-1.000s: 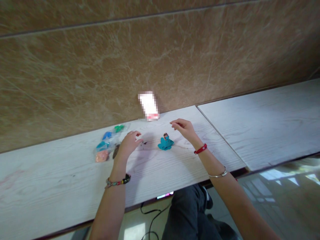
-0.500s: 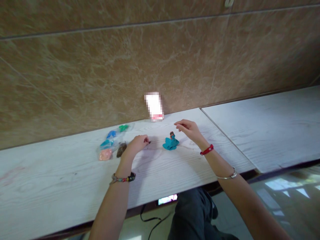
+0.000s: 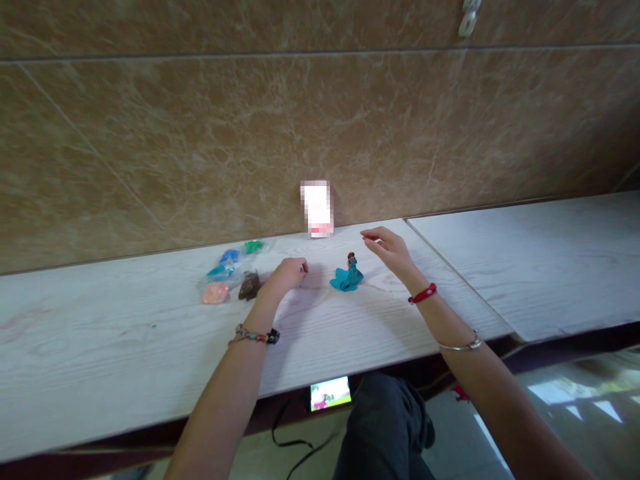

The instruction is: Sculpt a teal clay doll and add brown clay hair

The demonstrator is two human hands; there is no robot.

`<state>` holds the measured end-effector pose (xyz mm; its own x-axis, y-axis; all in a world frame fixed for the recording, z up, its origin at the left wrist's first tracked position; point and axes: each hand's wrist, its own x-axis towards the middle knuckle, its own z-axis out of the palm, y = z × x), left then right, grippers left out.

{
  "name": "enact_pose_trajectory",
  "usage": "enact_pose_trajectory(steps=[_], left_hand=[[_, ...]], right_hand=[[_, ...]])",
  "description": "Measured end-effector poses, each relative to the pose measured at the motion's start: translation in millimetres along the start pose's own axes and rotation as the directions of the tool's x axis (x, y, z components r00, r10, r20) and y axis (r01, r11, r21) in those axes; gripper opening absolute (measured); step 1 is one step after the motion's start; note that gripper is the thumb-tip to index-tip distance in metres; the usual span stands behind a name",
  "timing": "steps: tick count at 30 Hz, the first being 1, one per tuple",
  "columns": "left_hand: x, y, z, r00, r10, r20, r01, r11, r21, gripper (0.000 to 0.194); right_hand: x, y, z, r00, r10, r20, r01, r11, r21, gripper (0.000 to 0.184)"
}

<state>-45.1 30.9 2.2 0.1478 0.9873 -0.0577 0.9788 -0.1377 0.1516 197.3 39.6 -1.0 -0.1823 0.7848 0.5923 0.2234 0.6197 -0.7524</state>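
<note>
On the white tabletop [image 3: 145,360] stands a small figure [image 3: 349,275] with a brown head and a wide turquoise skirt, touched by neither hand. My left hand [image 3: 290,275] is low over the table to its left, fingertips pinched together on what looks like a small dark piece, mostly hidden. To the figure's upper right, my right hand [image 3: 390,250] hovers open, thumb and forefinger apart and nothing visible between them. Beside my left wrist lies a brown lump in a clear bag [image 3: 249,285].
Left of the brown lump are bagged pieces: peach [image 3: 215,293], turquoise [image 3: 221,270], blue [image 3: 230,256] and green [image 3: 253,247]. A blurred-out white, phone-shaped object [image 3: 317,208] leans against the brown wall [image 3: 200,133]. A lit screen [image 3: 330,394] shows below the table's front edge.
My left hand's fingers have closed from a loose curl into a pinch where dark bits lay. My right hand stays raised near the figure. The view has shifted slightly, showing more of the lower screen.
</note>
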Motion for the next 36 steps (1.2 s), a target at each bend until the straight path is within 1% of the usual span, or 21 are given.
enact_pose_trajectory(steps=[2,4,6,7,9,12,14,16,18,20,22,23,25,28,30,33,36], left_hand=[[-1.0,1.3,-0.7,1.0,-0.001,-0.003,0.001,1.0,0.017,0.026],[-1.8,0.3,-0.8,1.0,-0.011,-0.002,0.011,0.999,0.045,0.026],[-2.6,-1.9,-0.3,1.0,-0.028,0.001,0.028,0.997,0.065,0.027],[-3.0,-3.2,0.0,0.999,-0.038,0.003,0.038,0.997,0.071,0.027],[-3.8,-5.3,0.8,0.998,-0.062,0.004,0.061,0.996,0.072,0.028],[-4.7,-6.7,1.6,0.995,-0.098,0.01,0.098,0.993,0.067,0.027],[-5.4,-5.9,1.3,0.994,-0.111,0.011,0.11,0.992,0.063,0.026],[-6.5,-3.6,-0.1,0.994,-0.112,-0.017,0.112,0.993,0.046,0.026],[-7.9,0.3,-2.6,0.993,-0.095,-0.071,0.096,0.995,0.004,0.025],[-8.9,5.3,-5.1,0.99,-0.062,-0.125,0.053,0.996,-0.07,0.024],[-8.9,10.5,-6.2,0.987,-0.018,-0.16,-0.011,0.983,-0.182,0.02],[-8.3,12.8,-6.0,0.985,0.001,-0.172,-0.046,0.966,-0.256,0.018],[-6.3,16.8,-4.2,0.981,0.032,-0.19,-0.111,0.899,-0.424,0.014],[-3.3,22.0,-1.0,0.976,0.046,-0.211,-0.172,0.754,-0.634,0.01],[-2.9,25.4,-0.3,0.976,0.025,-0.217,-0.179,0.661,-0.729,0.011],[-5.0,29.6,-1.5,0.981,-0.015,-0.194,-0.155,0.543,-0.825,0.013],[-8.0,31.4,-3.1,0.989,0.003,-0.149,-0.134,0.455,-0.88,0.015]], right_hand=[[-2.8,2.8,-1.8,0.994,0.062,0.092,-0.059,0.998,-0.032,0.034],[-7.2,5.7,-1.8,0.969,0.112,0.222,-0.095,0.991,-0.089,0.051],[-11.5,8.0,0.5,0.941,0.131,0.312,-0.089,0.985,-0.145,0.065],[-13.2,8.7,2.4,0.933,0.135,0.333,-0.084,0.983,-0.162,0.068],[-14.9,8.9,7.1,0.927,0.148,0.345,-0.093,0.981,-0.172,0.065],[-14.3,7.2,13.3,0.924,0.177,0.338,-0.132,0.98,-0.151,0.049],[-13.1,6.4,15.6,0.926,0.184,0.331,-0.149,0.981,-0.128,0.043],[-11.6,6.7,16.2,0.926,0.175,0.335,-0.154,0.984,-0.088,0.042],[-9.6,8.8,15.5,0.922,0.155,0.355,-0.154,0.988,-0.03,0.044],[-7.0,12.4,14.1,0.913,0.141,0.383,-0.164,0.986,0.026,0.048],[-3.7,16.3,12.3,0.892,0.143,0.429,-0.195,0.978,0.079,0.055],[-1.9,17.9,11.3,0.878,0.147,0.456,-0.216,0.971,0.104,0.058],[1.8,19.8,9.6,0.845,0.154,0.511,-0.264,0.953,0.149,0.065],[6.1,19.7,8.3,0.804,0.169,0.571,-0.332,0.923,0.194,0.071],[7.8,19.0,8.5,0.787,0.173,0.593,-0.363,0.906,0.218,0.072],[8.6,19.4,9.9,0.792,0.168,0.586,-0.363,0.902,0.233,0.071],[8.0,21.9,11.5,0.81,0.171,0.561,-0.353,0.906,0.234,0.07]])
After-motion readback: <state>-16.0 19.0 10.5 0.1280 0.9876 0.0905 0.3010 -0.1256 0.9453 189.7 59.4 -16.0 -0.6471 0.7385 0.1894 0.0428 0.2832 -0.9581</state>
